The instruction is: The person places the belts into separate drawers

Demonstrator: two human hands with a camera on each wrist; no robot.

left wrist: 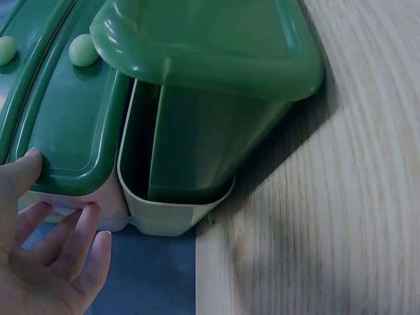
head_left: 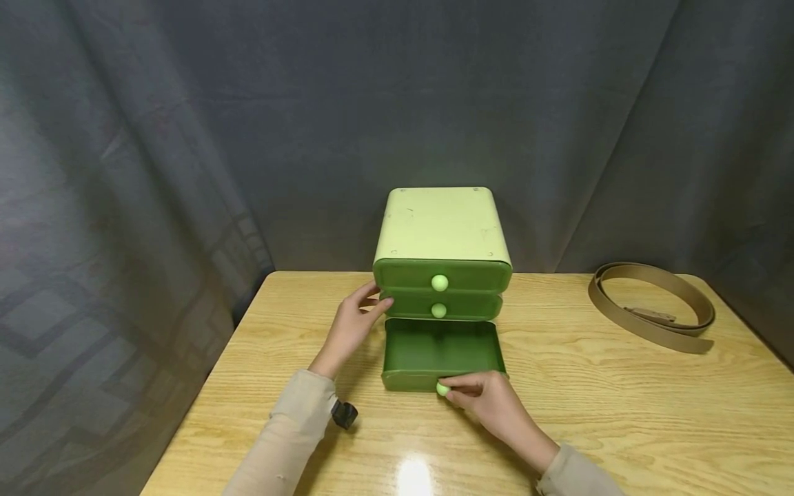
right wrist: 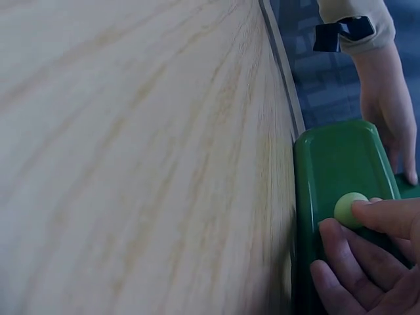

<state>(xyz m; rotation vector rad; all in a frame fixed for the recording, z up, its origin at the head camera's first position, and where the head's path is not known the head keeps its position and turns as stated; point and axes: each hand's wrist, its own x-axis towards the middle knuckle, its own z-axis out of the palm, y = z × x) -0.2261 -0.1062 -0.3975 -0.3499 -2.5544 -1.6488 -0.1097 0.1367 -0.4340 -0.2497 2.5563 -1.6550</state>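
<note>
A small drawer cabinet (head_left: 443, 224) with a pale yellow-green shell and three green drawers stands on the table. Its bottom drawer (head_left: 397, 351) is pulled well out, and its inside looks bare; the upper two are in. My right hand (head_left: 493, 406) pinches the bottom drawer's round light-green knob (right wrist: 346, 209) between thumb and fingers. At the cabinet's left side, my left hand (head_left: 350, 327) touches the corner by the middle drawer (left wrist: 72, 138). Its thumb lies on the drawer front while the other fingers (left wrist: 79, 243) reach along the cabinet's side wall.
A coiled brown belt (head_left: 651, 337) lies on the right part of the wooden table (head_left: 620, 420). Dark grey curtains (head_left: 322, 138) hang behind and to the left. A small black device (head_left: 344, 415) is strapped at the left sleeve cuff.
</note>
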